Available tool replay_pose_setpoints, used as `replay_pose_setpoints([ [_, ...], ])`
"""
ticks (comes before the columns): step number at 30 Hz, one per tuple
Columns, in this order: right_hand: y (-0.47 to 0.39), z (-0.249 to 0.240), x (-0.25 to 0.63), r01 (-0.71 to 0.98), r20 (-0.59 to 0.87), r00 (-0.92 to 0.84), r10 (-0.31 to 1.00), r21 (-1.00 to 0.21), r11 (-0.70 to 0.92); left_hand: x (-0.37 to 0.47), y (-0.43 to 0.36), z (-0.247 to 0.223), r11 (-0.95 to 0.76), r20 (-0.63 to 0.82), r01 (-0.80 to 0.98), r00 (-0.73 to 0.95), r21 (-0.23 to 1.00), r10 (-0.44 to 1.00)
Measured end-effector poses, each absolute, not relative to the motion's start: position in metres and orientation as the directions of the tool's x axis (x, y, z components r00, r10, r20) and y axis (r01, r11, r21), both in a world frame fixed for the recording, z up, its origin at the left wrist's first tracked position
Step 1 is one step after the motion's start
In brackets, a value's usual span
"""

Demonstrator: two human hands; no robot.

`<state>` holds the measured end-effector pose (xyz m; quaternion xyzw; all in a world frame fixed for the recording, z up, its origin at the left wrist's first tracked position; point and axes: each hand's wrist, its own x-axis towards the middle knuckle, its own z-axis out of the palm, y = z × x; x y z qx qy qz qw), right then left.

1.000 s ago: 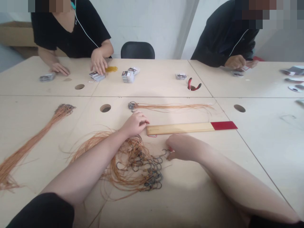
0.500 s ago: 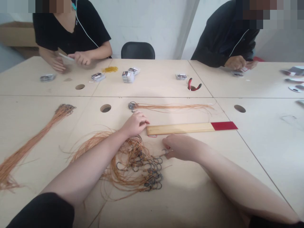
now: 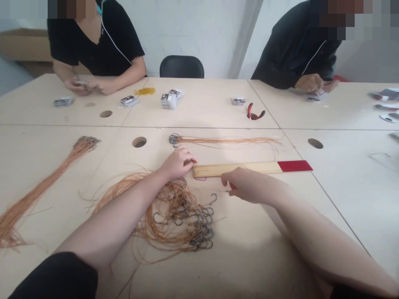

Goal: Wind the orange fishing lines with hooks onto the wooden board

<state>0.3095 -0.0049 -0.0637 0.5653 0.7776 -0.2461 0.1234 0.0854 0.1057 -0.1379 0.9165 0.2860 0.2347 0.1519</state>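
Our left hand [image 3: 179,162] rests with its fingers curled in beside the near-left end of the wooden strip [image 3: 237,168], perhaps to steady something there; we cannot tell whether its fingertips pinch anything. Our right hand [image 3: 249,185] is partly closed, thumb and forefinger bent towards each other just below the strip, and a thin dark bit shows at the fingertips, but whether it is gripped we cannot tell. The loose hooks [image 3: 201,232] lie in front of us between our forearms, probably so that either hand can reach them. The two sorted bundles, the left bundle [image 3: 59,169] and the far bundle [image 3: 218,140], lie apart, likely to keep their strands from tangling. The hooks look dark and curved, heaped over looping orange lines [image 3: 149,237], with one hook [image 3: 214,198] standing out at the pile's right edge, near our right hand.
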Motion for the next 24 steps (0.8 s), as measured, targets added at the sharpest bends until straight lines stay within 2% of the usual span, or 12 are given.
replay_pose_setpoints([
  [8, -0.003, -0.057, 0.338, 0.911, -0.452, -0.344, 0.823, -0.373, 0.176, 0.085, 0.106, -0.137, -0.789, 0.340, 0.458, 0.726, 0.410, 0.597],
  [13, -0.002, -0.050, 0.346, 0.941, -0.488, -0.275, 0.828, -0.315, 0.127, 0.085, 0.105, -0.137, -0.791, 0.343, 0.451, 0.728, 0.413, 0.594],
  [18, 0.000, -0.045, 0.358, 0.956, -0.465, -0.227, 0.856, -0.274, 0.104, 0.085, 0.105, -0.138, -0.795, 0.348, 0.448, 0.729, 0.409, 0.590],
  [24, 0.002, -0.041, 0.388, 0.979, -0.453, -0.083, 0.888, -0.204, -0.012, 0.085, 0.105, -0.136, -0.796, 0.346, 0.444, 0.731, 0.412, 0.587],
])
